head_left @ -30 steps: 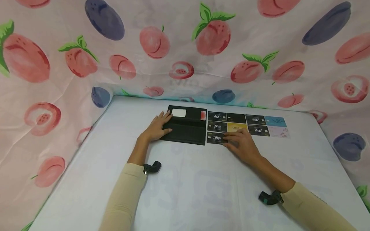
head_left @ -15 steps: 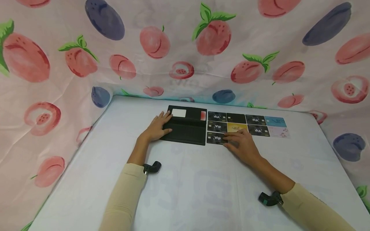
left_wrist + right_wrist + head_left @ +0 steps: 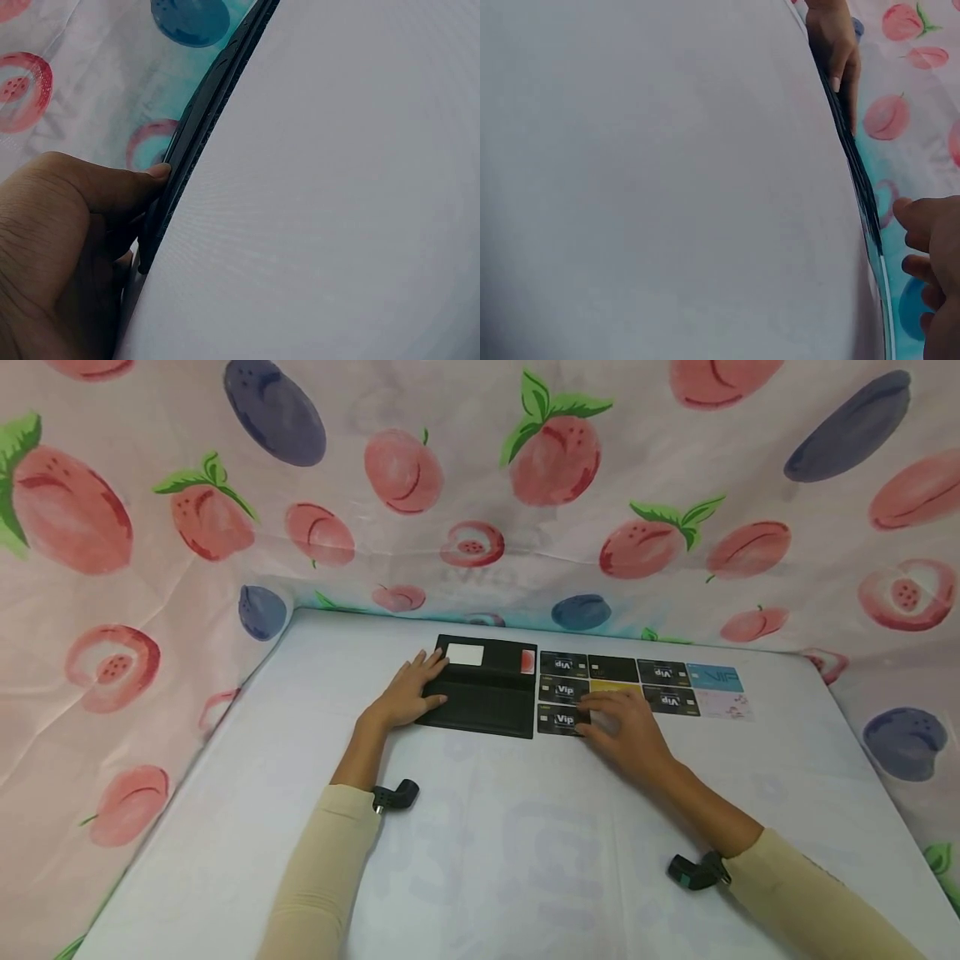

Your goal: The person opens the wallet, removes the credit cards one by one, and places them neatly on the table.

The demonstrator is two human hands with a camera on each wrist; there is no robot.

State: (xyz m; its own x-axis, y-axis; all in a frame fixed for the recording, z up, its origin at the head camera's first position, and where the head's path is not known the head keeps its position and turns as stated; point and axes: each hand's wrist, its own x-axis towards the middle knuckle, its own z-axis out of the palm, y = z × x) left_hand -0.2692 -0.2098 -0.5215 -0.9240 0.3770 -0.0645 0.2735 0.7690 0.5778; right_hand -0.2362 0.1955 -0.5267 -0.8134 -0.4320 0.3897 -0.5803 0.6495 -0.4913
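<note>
An unfolded black wallet point(image 3: 480, 710) lies flat near the back of the table, with a white patch and a small red piece on its upper half. My left hand point(image 3: 408, 691) rests on its left edge with the fingers spread. In the left wrist view, the thumb point(image 3: 124, 187) lies along the wallet's dark edge point(image 3: 191, 142). Right of the wallet, my right hand point(image 3: 630, 727) is over the nearest black Vip card point(image 3: 557, 719), fingertips at that card's right end. Its fingers are loosely bent and partly cover a gold card point(image 3: 606, 686).
Several cards lie in rows beside the wallet, including a plain black card point(image 3: 612, 668), a blue card point(image 3: 715, 677) and a pale pink card point(image 3: 724, 704). A white cloth covers the table point(image 3: 510, 843). Behind it hangs a fruit-patterned curtain point(image 3: 465, 468).
My right hand has shifted slightly up and left, its fingers bending more and covering more of the gold card. My left hand stays still on the wallet. The cards keep their places.
</note>
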